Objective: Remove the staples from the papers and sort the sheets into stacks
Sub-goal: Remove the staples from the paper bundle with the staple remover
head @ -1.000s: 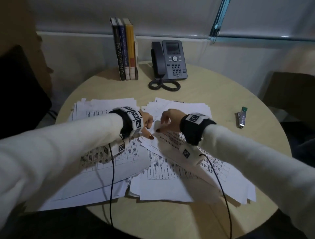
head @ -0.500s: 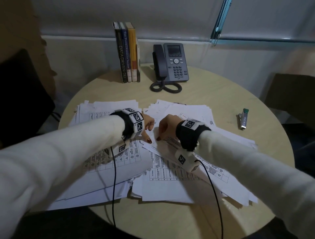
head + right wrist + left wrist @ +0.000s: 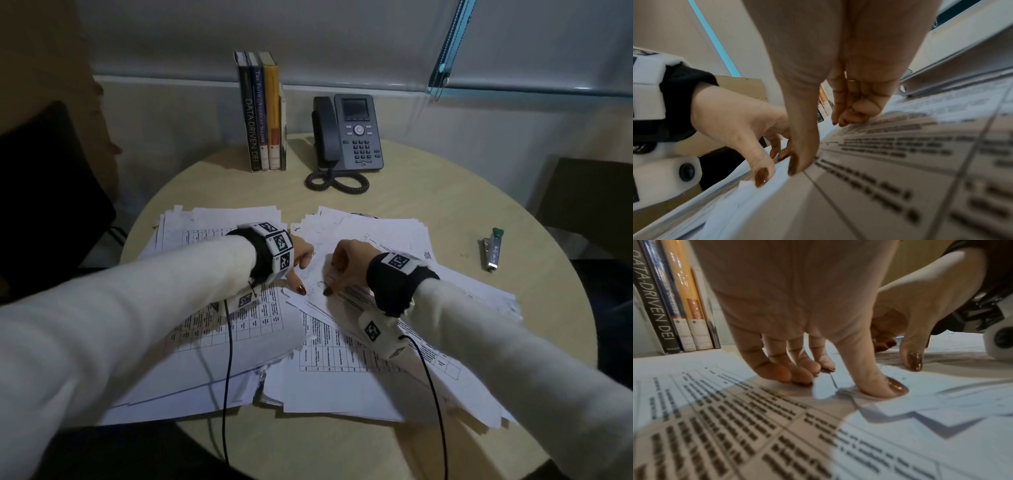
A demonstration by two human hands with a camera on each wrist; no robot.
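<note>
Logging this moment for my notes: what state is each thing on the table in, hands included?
Left hand: thumb pressed on a sheet corner, holds nothing.
Right hand: fingers curled down, tips on the papers.
Papers: spread in two loose, overlapping piles.
Staple remover: lying flat, untouched, right of the papers.
Books: upright.
Phone: handset on cradle.

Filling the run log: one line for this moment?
left hand: thumb presses sheet corner | right hand: fingertips on same sheets | staple remover: untouched, table's right
</note>
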